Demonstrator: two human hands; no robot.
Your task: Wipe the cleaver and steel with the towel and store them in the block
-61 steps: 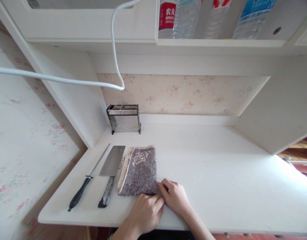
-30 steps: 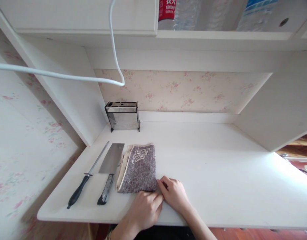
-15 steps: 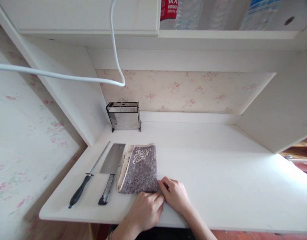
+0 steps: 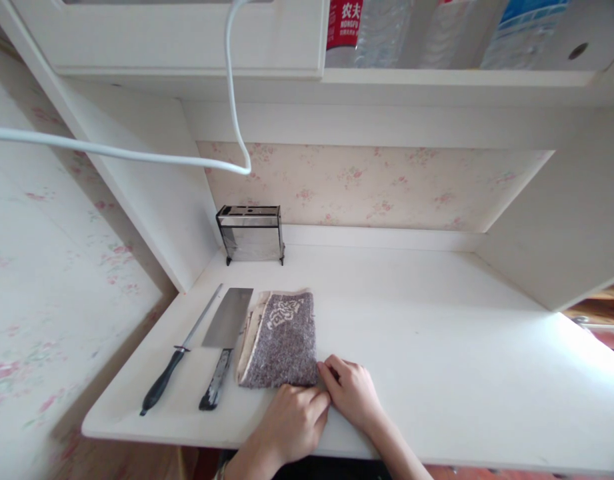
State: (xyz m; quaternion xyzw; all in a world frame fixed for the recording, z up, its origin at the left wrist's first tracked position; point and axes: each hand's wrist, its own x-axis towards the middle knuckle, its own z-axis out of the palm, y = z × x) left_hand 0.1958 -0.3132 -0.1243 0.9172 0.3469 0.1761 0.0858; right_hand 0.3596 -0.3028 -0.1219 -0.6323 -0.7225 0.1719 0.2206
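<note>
A folded brown-grey towel (image 4: 285,343) with a cream pattern lies near the front of the white desk (image 4: 427,373). My left hand (image 4: 301,417) rests against its lower edge, fingers bent and together. By the towel's lower right corner is my right hand (image 4: 349,390), its fingers curled and close to the left fingertips. I see nothing held in either hand, though the fingertips are partly hidden. Left of the towel lies a cleaver (image 4: 227,318) with a worn black handle. Further left is a honing steel (image 4: 161,383) with a black grip.
At the back left stands a narrow metal knife block (image 4: 251,233) with a clear front. A white cable (image 4: 187,161) hangs across the upper left. Overhead, a cabinet shelf (image 4: 451,78) holds several plastic bottles (image 4: 381,33). Side panels (image 4: 567,207) and wallpaper enclose the desk.
The view has shifted slightly, so the desk items appear a little further right. Both hands keep the same pose, and nothing on the desk has been moved.
</note>
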